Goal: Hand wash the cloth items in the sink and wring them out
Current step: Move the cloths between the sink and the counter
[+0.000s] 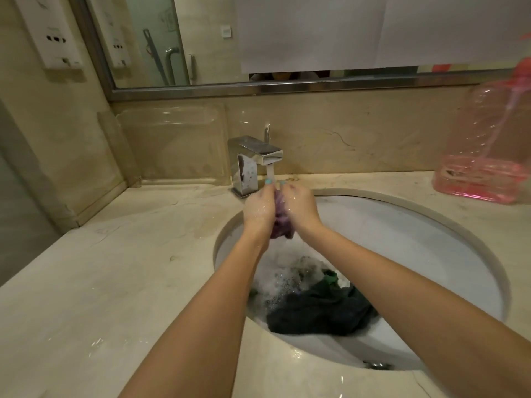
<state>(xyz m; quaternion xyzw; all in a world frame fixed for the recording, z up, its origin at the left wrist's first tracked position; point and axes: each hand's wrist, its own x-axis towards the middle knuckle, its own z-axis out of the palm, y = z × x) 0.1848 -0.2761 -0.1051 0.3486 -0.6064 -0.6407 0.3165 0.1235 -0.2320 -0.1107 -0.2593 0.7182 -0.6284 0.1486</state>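
One beige marble countertop point(115, 282) fills the near and left side, with wet patches left of the basin. One wide mirror point(201, 38) runs along the far wall, a white sheet covering its right part. One oval white sink point(416, 254) is set into the counter, centre-right. One pink transparent jug point(485, 145) stands on the counter at far right, well apart from the hands. One clear plastic panel point(169, 145) leans at the far left corner. One dark cloth heap point(319, 311) lies in the near part of the basin, a green fold showing at its far edge; cannot tell if that is a second item. Suds point(287, 274) sit just beyond it. One white socket plate point(50, 33) is on the left wall. One chrome faucet point(253, 165) is at the far rim, with one water stream point(270, 170) running. Two bare hands are raised over the far part of the basin under the stream: left hand point(258, 209) and right hand point(300, 206), both wet, fingers curled tight around one small purple cloth point(283, 219) bunched between them, its lower end hanging out below the palms.
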